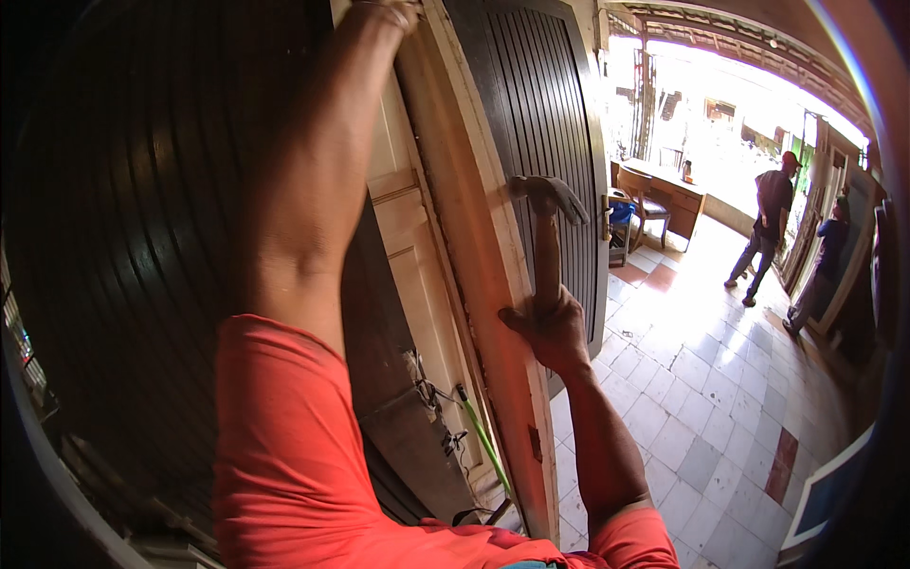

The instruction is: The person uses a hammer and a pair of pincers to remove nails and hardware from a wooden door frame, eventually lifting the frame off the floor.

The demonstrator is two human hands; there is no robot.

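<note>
Your right hand [559,334] is closed around one dark metal claw hammer with a brown handle [547,251], head uppermost, beside one tall orange-brown wooden post [488,256]. Your left hand [391,11], near the post's top, is mostly cropped, so I can't tell its grip. Two standing people [773,204] are well beyond.

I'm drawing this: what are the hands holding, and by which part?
The right hand holds a hammer by its handle. I can't tell what the left hand holds.
</note>
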